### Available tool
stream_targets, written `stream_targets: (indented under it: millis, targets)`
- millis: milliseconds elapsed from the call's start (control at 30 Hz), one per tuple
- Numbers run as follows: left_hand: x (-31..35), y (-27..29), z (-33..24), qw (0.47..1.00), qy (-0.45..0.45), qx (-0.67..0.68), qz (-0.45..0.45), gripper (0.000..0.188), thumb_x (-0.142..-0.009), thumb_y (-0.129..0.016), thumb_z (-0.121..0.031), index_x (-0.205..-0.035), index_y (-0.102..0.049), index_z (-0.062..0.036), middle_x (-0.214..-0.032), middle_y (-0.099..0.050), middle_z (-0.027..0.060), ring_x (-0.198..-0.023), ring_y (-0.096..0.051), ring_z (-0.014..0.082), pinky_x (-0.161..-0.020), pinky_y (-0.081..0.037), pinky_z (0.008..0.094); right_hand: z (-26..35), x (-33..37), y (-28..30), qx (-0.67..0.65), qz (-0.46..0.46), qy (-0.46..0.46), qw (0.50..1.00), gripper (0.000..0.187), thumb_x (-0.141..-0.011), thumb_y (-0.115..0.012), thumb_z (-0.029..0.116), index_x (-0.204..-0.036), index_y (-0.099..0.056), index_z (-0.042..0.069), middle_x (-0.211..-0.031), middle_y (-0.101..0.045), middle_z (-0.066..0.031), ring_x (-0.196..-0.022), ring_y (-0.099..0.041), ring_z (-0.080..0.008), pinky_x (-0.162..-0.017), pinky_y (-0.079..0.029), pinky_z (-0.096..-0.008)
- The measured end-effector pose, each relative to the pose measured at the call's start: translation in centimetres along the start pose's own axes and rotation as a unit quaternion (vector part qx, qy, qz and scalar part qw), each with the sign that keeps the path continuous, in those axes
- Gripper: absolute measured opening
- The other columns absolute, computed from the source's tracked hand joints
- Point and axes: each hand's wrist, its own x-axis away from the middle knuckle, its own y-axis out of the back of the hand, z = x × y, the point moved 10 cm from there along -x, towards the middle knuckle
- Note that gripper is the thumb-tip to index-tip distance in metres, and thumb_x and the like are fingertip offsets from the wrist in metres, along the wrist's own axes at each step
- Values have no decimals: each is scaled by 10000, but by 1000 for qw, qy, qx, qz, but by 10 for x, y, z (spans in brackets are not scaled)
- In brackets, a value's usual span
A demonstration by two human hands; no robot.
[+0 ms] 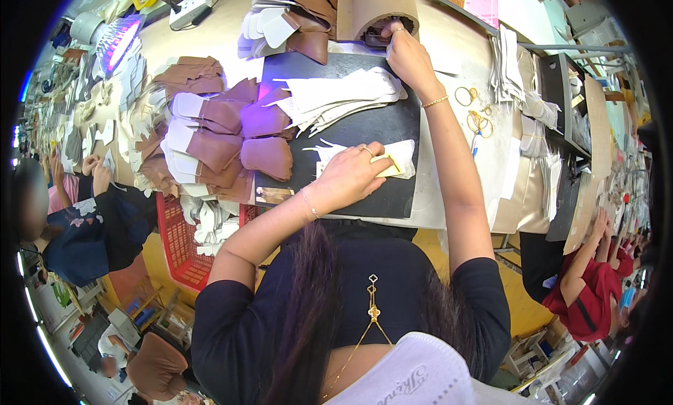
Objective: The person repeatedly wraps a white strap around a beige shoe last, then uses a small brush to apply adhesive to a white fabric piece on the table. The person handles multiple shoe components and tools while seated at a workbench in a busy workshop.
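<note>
My left hand [356,172] lies low on the black mat [382,198], its fingers curled over a white, crumpled piece [405,158] with a yellow patch beside the fingertips. My right hand [409,53] reaches to the far side, fingers pinched at the mouth of a brown cardboard tube [385,9]. Something dark sits inside the tube's mouth; what the fingertips grip there is hidden. Between my hands, a fanned stack of white cut pieces [343,97] rests on the mat. Brown and white leather-like pieces [210,135] overlap along the mat's left edge.
Another brown and white stack [291,23] stands beside the tube. Gold-coloured rings [480,121] lie right of my forearm, near white bundles [506,69] and a black tray [564,104]. A red basket [184,240] stands below the table's left edge. Other people work at both sides.
</note>
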Motion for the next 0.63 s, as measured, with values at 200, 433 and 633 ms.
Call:
stream_targets:
  millis: [200,433,633]
  targets:
    - [0,3,-3,1000,1,-4,-2,325,-853,-719,-194,-1155,-656,-94,-1141,-595,115,-949,-631,315,-823,-513,411,15,34,33,-72,-29,37,996,172,-922,-456,11,-1084,-507,35,-1205,-665,-184,-859,-674,-365,-783,-525,-431]
    - [4,25,-2,995,-10,-43,-87,295,-797,-776,-172,-1075,-706,-102,-1126,-653,70,-977,-628,277,-856,-509,383,-11,126,62,-296,-39,-128,946,158,-932,-482,5,-1087,-509,15,-1267,-654,-106,-569,-634,-151,-588,-530,-297]
    - [4,11,-5,993,-46,-55,-89,262,-789,-785,-180,-1040,-752,-116,-1185,-679,40,-997,-627,266,-872,-509,378,-36,212,59,-333,-76,-214,915,190,-948,-476,-13,-1117,-536,50,-1317,-623,-142,-608,-650,-141,-577,-556,-274]
